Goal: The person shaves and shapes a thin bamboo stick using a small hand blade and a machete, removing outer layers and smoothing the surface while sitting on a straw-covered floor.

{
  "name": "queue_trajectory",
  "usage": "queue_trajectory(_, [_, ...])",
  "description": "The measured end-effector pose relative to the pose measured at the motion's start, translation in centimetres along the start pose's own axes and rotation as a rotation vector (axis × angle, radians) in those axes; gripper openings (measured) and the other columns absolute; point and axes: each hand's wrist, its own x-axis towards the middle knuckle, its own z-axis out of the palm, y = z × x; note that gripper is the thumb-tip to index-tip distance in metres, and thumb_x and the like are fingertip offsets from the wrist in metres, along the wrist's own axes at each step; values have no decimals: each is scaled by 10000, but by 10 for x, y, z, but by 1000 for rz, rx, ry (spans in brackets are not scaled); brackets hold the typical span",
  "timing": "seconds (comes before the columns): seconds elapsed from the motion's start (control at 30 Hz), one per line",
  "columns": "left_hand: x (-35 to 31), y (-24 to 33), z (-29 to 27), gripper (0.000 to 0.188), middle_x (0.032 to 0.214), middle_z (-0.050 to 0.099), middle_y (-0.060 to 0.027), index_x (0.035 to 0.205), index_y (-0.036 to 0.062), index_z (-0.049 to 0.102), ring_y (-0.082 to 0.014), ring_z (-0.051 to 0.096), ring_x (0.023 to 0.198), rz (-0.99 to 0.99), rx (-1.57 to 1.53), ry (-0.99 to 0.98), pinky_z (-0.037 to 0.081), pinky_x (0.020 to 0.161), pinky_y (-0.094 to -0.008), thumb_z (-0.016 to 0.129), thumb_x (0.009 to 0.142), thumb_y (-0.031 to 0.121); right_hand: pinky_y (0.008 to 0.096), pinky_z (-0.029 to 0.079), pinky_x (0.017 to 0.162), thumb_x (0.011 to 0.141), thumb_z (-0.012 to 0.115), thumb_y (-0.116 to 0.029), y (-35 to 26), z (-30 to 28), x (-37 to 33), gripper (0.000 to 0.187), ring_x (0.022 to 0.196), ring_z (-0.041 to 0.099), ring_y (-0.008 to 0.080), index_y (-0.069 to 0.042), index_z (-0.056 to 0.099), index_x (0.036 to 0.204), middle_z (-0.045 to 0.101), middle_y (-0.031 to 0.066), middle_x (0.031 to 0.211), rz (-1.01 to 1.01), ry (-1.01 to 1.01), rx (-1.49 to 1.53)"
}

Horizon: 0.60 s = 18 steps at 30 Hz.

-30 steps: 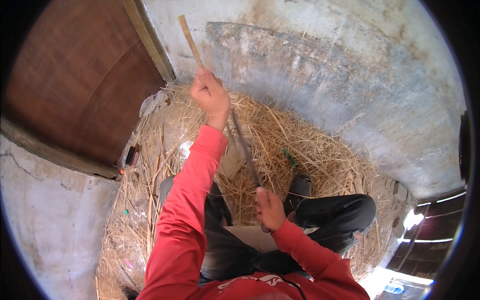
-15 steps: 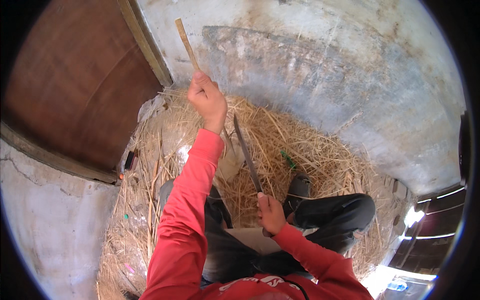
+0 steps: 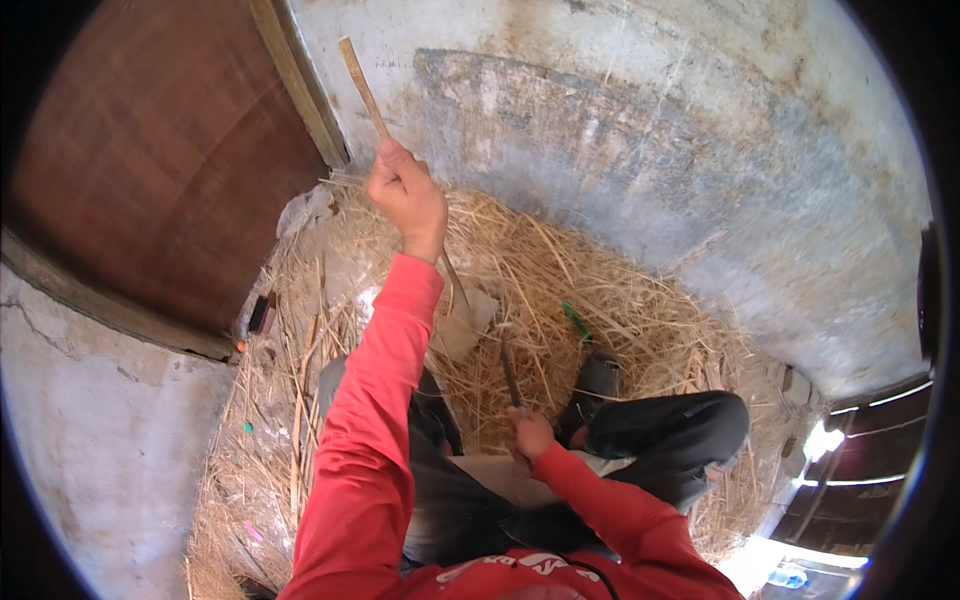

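Raised at arm's length toward the wall, my left hand (image 3: 408,198) is closed around a thin bamboo strip (image 3: 362,85). The strip's pale end slants up past my thumb, and its other end shows below my wrist, over a pale flat piece (image 3: 468,330) among the shavings. Low between my knees, my right hand (image 3: 531,436) grips a knife (image 3: 511,376) with a long dark blade. The blade points away from me and looks foreshortened; its handle is hidden in my fist. Blade and strip are apart.
Straw-like shavings (image 3: 640,315) cover the floor around my crossed legs (image 3: 670,430). A green object (image 3: 575,321) lies near my dark shoe (image 3: 598,375). A stained wall (image 3: 640,150) rises ahead, with a brown door (image 3: 160,160) at left and a small dark box (image 3: 262,315) beside it.
The knife has tipped, its tip dropping lower, and my right hand has moved slightly down toward me. My left hand and the bamboo strip have shifted a little left.
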Motion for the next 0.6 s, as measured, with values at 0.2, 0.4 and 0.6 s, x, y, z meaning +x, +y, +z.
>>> queue_trajectory(0.2, [-2, -10, -1, 546, 553, 358, 54, 668, 80, 389, -40, 340, 518, 44, 32, -18, 245, 467, -266, 448, 1099, 411, 297, 389, 443, 1062, 480, -469, -171, -30, -33, 435, 487, 468, 98, -44, 517, 979, 496, 18, 666, -300, -48, 448])
queue_trajectory(0.4, [-8, -9, 5, 542, 559, 361, 60, 673, 77, 398, -36, 337, 520, -20, -31, -39, 240, 467, -256, 446, 1099, 409, 285, 397, 455, 1058, 442, -519, -166, -5, -25, 458, 504, 479, 123, -71, 486, 971, 470, 21, 652, -770, 74, 667])
queue_trajectory(0.6, [-10, -15, 12, 536, 601, 345, 54, 680, 91, 367, -45, 307, 508, 43, 28, -64, 264, 456, -251, 453, 1095, 419, 280, 411, 466, 1062, 458, -485, -26, 10, 15, 447, 508, 493, 119, -66, 526, 924, 494, 14, 648, -104, -7, 15])
